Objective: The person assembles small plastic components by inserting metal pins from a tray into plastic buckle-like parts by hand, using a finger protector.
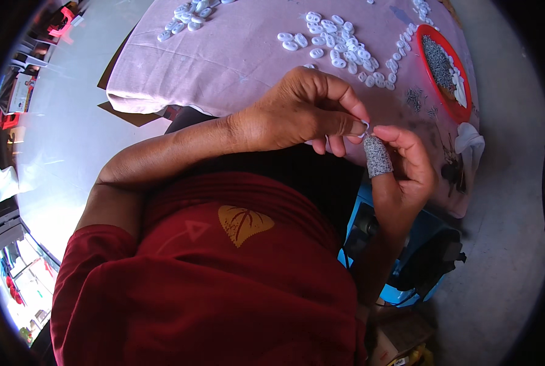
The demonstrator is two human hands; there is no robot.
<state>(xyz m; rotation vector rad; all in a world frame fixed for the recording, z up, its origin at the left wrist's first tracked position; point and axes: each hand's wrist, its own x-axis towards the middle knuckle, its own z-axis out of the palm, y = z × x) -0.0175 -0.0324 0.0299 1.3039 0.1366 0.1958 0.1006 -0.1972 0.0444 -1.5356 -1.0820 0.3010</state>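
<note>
My left hand (300, 113) is closed in a pinch on a small white plastic piece (364, 127), mostly hidden by the thumb and index finger. Close against it, my right hand (410, 168) has its thumb and index fingertip brought together at the piece. Its thumb wears a speckled grey finger cover (378, 157). Whatever lies between those right fingertips is too small to make out. Both hands are over the near edge of the table, in front of my body.
White oval plastic pieces with holes (339, 44) lie scattered on the pink cloth (223, 64). At the right stands a red tray (466, 114) with many small grey metal parts (437, 66) and some white pieces. Loose metal parts (415, 99) lie beside it. A blue container (355, 210) is below.
</note>
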